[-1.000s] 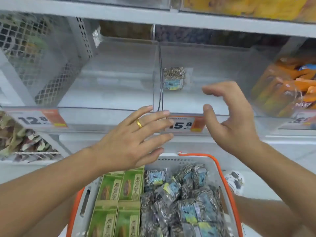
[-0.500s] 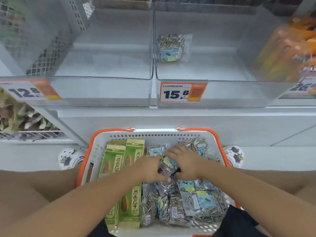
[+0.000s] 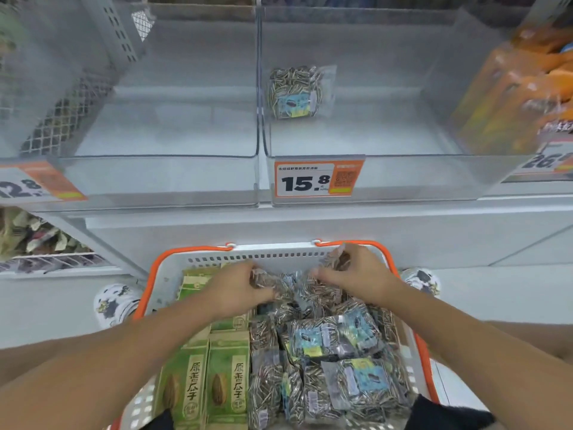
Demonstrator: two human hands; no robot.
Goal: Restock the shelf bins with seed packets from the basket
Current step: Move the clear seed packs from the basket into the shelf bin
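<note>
Up top, the clear shelf bins (image 3: 356, 178) sat side by side; the right one, tagged 15.8 (image 3: 317, 180), held a single seed packet (image 3: 294, 93) standing near its back wall, long axis upright, label facing forward. Below them the orange-rimmed basket (image 3: 198, 251) held green boxes (image 3: 214, 380) lying lengthwise on the left, tops pointing toward the shelf, and a jumbled heap of clear seed packets (image 3: 335, 361) on the right. Both hands reached into the far end: the left hand (image 3: 238, 291) gripped a crumpled packet (image 3: 268, 279), and the right hand (image 3: 361, 279) pinched another (image 3: 336, 260) beside the rim.
</note>
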